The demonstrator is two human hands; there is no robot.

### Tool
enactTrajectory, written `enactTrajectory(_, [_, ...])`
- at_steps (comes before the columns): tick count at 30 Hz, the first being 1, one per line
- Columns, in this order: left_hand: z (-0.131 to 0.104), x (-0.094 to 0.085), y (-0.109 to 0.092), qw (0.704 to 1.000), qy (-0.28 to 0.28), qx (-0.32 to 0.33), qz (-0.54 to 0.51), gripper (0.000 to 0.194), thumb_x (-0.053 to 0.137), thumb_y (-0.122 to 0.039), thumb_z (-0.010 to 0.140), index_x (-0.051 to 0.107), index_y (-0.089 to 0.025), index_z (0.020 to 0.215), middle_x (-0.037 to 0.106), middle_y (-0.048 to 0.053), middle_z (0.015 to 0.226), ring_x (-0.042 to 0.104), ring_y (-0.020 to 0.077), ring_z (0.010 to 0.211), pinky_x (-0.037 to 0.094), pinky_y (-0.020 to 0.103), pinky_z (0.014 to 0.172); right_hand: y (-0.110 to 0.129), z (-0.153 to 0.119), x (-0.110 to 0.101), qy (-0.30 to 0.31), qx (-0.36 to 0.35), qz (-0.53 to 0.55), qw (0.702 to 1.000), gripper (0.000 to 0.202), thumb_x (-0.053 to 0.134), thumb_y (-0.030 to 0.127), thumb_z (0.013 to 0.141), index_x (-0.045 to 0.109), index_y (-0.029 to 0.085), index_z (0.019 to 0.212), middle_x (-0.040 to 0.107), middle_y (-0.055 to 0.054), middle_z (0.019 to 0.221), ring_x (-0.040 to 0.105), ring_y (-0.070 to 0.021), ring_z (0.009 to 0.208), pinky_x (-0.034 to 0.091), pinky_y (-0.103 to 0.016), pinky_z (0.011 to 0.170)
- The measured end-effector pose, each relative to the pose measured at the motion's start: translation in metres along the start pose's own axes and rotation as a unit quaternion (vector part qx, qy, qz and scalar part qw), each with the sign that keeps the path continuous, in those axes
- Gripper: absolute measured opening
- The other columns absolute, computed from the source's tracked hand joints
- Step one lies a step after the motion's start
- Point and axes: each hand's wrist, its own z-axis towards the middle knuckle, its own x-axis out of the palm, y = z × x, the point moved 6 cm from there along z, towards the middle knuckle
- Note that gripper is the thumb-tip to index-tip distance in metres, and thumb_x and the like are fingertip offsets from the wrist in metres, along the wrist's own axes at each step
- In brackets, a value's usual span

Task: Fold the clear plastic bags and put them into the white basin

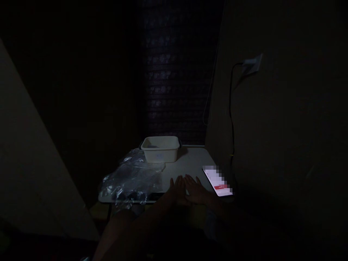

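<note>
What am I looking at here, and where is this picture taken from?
No machine here: these are a person's bare left hand and right hand, seen by a camera worn on the head, looking forward and down. The room is dim. On the pale table stands a white tub, with crumpled clear plastic in front and leftward, and a lit phone-like screen to the right. The hands are close together near the front edge, fingers stretched out; nothing held shows.

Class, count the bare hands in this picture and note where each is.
2: the left hand at the near part of the table, closer to the clear plastic; the right hand beside it, closer to the phone. Darkness could hide others.
</note>
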Motion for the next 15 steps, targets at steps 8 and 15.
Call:
enactTrajectory(8, [0.001, 0.002, 0.002, 1.0, 0.008, 0.01, -0.004, 0.094, 0.027, -0.066, 0.053, 0.001, -0.003, 0.119, 0.001, 0.018, 0.124, -0.008, 0.0269, 0.111, 0.0, 0.051, 0.083, 0.002, 0.0, -0.003, 0.027, 0.011, 0.022, 0.999, 0.069, 0.03, 0.043, 0.064, 0.01, 0.006, 0.119, 0.007, -0.014, 0.125, 0.0, -0.0207, 0.113, -0.001, -0.045, 0.086])
enactTrajectory(15, [-0.003, -0.009, 0.012, 0.999, 0.028, 0.023, -0.041, 0.089, 0.038, -0.06, 0.052, 0.007, -0.01, 0.119, 0.007, 0.016, 0.124, 0.004, 0.0277, 0.112, 0.007, 0.05, 0.084, -0.003, 0.008, -0.024, 0.084, 0.013, 0.098, 0.992, 0.059, 0.046, 0.042, 0.056, 0.032, 0.024, 0.111, 0.034, -0.006, 0.116, 0.025, -0.0248, 0.107, 0.016, -0.046, 0.082])
